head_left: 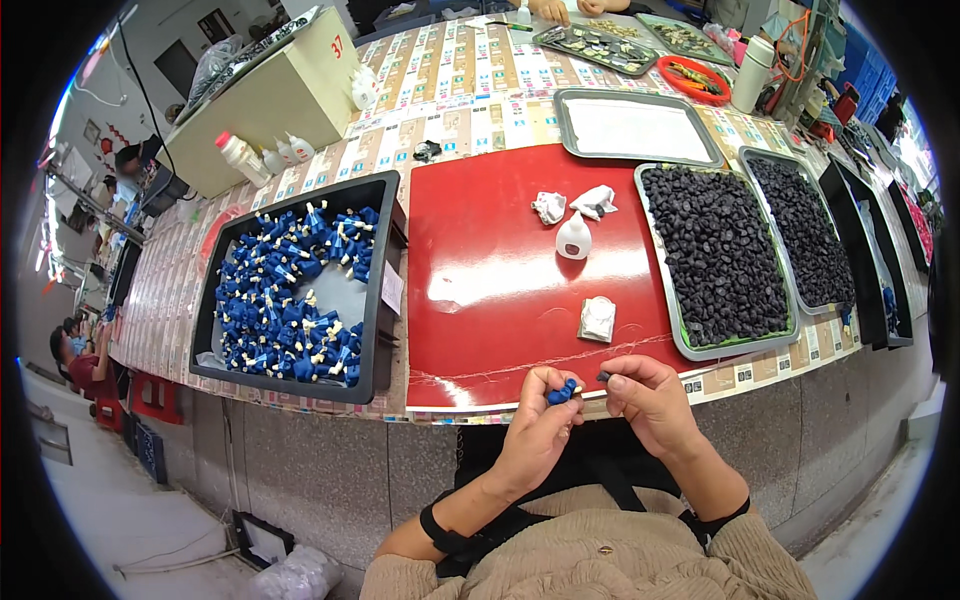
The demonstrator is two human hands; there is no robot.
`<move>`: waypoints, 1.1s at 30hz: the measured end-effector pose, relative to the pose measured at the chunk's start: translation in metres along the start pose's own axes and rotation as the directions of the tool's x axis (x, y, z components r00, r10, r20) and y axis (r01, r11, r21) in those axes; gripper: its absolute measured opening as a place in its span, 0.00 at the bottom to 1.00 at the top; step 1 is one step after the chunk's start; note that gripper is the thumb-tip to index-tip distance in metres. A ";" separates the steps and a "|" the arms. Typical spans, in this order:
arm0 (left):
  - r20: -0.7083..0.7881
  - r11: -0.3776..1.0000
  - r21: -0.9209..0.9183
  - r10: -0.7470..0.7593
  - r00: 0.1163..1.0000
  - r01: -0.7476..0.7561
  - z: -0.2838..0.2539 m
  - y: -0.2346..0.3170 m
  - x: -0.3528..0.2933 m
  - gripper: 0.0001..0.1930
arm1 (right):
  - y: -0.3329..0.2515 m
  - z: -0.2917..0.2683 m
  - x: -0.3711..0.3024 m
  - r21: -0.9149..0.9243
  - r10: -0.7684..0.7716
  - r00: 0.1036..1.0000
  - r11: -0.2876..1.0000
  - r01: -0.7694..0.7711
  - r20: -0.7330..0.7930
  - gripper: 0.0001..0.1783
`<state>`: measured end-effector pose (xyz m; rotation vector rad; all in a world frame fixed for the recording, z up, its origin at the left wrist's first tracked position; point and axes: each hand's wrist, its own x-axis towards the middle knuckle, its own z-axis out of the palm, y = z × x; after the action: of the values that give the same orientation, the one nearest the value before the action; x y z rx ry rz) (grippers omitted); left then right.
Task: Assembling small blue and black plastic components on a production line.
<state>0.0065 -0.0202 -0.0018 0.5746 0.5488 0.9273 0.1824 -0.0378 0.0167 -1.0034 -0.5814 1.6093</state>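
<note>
My left hand is closed on a small blue plastic figure part with a cream-coloured end, held just off the near edge of the red mat. Close beside it, my right hand pinches a tiny dark piece between thumb and fingertip. The two pieces are apart. Beyond my hands, a folded whitish pad lies on the mat. Farther back stands a white squeeze bottle with a narrow nozzle, next to two crumpled white tissues.
At left, a black bin contains many blue figure parts. Trays of small black pieces stand at right, below a paper-lined tray. More bottles stand beside a pale box. Another person's hands work at the far side.
</note>
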 end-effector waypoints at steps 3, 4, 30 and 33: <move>0.032 0.994 -0.109 -0.016 0.999 0.020 0.005 0.002 0.001 0.10 | 0.000 0.002 -0.003 -0.102 -0.052 0.999 0.993 0.050 -0.016 0.12; 0.019 0.994 -0.103 -0.015 1.000 0.017 0.006 0.003 0.001 0.10 | 0.000 0.003 -0.003 -0.198 -0.097 0.995 0.976 0.092 -0.016 0.12; 0.016 0.986 -0.163 -0.046 0.999 0.048 0.002 0.002 0.000 0.11 | 0.004 0.001 -0.006 -0.529 -0.408 0.910 0.756 0.384 0.078 0.13; 0.014 0.986 -0.161 -0.050 0.999 0.051 0.003 0.004 0.000 0.11 | 0.003 0.001 -0.007 -0.553 -0.410 0.909 0.740 0.382 0.079 0.13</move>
<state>0.0063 -0.0189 0.0028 0.4173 0.4725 0.9111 0.1800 -0.0448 0.0168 -1.2333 -1.1983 1.0369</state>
